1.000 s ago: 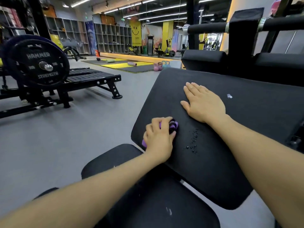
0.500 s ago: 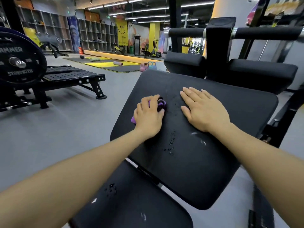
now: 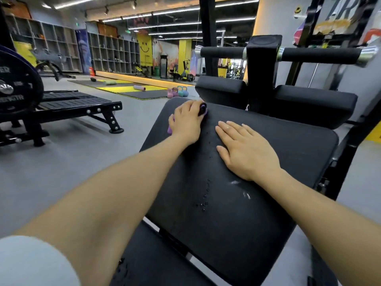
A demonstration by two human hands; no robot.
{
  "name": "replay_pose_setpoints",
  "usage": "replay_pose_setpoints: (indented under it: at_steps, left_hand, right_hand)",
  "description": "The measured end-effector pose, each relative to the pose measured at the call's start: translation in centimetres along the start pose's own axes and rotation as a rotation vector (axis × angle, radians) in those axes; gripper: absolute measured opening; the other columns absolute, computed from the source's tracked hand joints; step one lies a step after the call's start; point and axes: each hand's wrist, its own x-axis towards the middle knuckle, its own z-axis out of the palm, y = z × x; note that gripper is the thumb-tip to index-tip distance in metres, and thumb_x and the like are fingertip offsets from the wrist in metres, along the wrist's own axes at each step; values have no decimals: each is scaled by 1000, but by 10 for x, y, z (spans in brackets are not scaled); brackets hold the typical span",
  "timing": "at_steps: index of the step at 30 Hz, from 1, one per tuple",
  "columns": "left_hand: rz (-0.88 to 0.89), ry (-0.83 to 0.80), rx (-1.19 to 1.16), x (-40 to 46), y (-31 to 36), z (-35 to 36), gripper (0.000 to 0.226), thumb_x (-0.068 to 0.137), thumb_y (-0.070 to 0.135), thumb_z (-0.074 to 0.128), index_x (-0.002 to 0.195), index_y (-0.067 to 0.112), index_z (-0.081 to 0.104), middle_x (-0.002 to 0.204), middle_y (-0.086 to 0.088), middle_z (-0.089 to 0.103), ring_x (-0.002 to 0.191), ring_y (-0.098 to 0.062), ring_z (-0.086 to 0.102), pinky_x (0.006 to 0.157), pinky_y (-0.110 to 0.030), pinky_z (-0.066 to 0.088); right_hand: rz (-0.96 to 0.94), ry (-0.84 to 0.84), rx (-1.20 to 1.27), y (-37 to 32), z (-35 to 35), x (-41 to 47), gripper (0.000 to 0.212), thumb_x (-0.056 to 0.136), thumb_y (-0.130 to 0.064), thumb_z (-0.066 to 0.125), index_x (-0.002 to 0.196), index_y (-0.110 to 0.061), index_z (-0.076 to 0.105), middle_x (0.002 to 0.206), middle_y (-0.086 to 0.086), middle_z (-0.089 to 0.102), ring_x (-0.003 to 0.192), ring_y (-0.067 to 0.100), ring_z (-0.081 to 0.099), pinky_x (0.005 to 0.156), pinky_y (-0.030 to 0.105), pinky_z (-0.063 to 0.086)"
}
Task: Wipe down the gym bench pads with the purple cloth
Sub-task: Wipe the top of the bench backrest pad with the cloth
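Both arms reach forward, hands side by side but apart.
The left hand [image 3: 185, 122] is stretched farther out, palm down with fingers curled; the right hand [image 3: 245, 150] lies flat, fingers straight and together.

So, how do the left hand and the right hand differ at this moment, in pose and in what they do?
The left hand is curled over the purple cloth; the right hand lies flat with straight fingers and holds nothing. The left hand is at the far edge of the bench pad; the right hand rests nearer the middle. Both press down on the same pad.
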Motion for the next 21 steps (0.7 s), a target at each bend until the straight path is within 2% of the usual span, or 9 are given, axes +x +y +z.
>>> replay_pose_setpoints:
  at_steps: [2,5,8,10,14,18,21]
  left_hand:
    - [-25,-3,13,1,8,1,39,98,33,37,137,30,33,144,0,31,130,-29,28,105,-46,24]
    - [38,-61,1,-41,-7,-7,45,97,30,42,140,33,29,145,3,25,128,-28,25,105,-45,24]
    - [106,-96,-4,-81,-22,-15,49,96,31,44,142,36,27,144,9,23,125,-24,25,104,-42,26]
    - [118,-65,11,-81,-22,-15,46,96,33,44,140,35,30,141,9,27,120,-24,29,100,-40,29]
    - [77,17,85,-26,-14,-5,38,97,40,38,134,30,37,136,0,34,117,-30,35,95,-42,32]
    - [-179,-8,38,42,-1,0,37,99,38,35,133,24,34,142,-9,26,127,-36,27,104,-50,26]
    - [-158,-6,37,44,1,0,35,98,35,36,131,23,35,141,-9,26,127,-36,26,103,-52,26]
  right_hand:
    - [0,-1,6,0,-1,0,56,99,-42,19,150,-20,10,158,-5,8,145,11,5,117,30,0]
    - [4,-8,5,-1,-1,0,57,98,-44,11,150,-20,10,158,-5,8,145,11,5,117,29,-1]
    - [9,-7,0,0,0,-1,72,86,-47,-6,150,-20,12,158,-5,10,145,11,7,116,29,-1]
    - [6,-10,3,0,0,0,78,80,-48,-11,150,-19,13,158,-5,11,145,12,8,116,29,-1]
    - [3,-3,1,-1,1,2,78,81,-47,-9,150,-19,15,157,-4,13,145,12,10,115,29,0]
    - [1,19,14,-2,1,2,72,86,-46,-2,149,-18,19,156,-3,17,145,13,13,116,29,4]
    - [-1,4,11,-1,1,2,64,91,-44,6,149,-19,17,157,-4,14,145,13,11,116,29,2]
